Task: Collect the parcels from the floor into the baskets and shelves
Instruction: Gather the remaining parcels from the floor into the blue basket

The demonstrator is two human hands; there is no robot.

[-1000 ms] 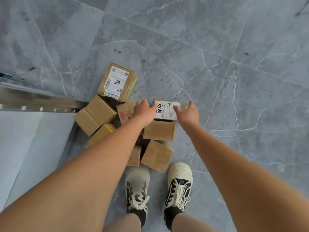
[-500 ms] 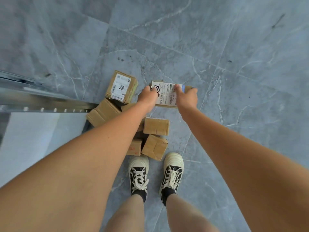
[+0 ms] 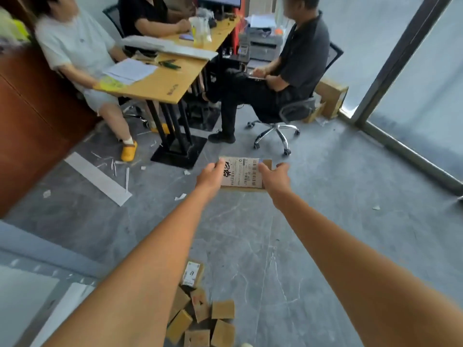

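Here the grey stone floor, veined with thin white lines like marble, takes up most of the view. On it stands a long wooden desk with a smooth yellow top and black metal legs; three people sit around it, one of them on a black office chair with a shiny chrome star base on castors. A large brown cardboard box sits against the glass wall behind that chair.

Near the bottom edge, a heap of small parcels lies on the floor, all plain brown cardboard blocks tumbled at angles; the one at the far end of the heap shows a white label.

Held out at arm's length above the floor, well apart from the heap, is a flat rectangular parcel of brown cardboard. A white shipping label covers most of its upper face, printed with barcodes and bold black brush-like characters I cannot read. The left hand grips its left edge, fingers curled over the side, and the right hand grips the right edge, thumb on top.
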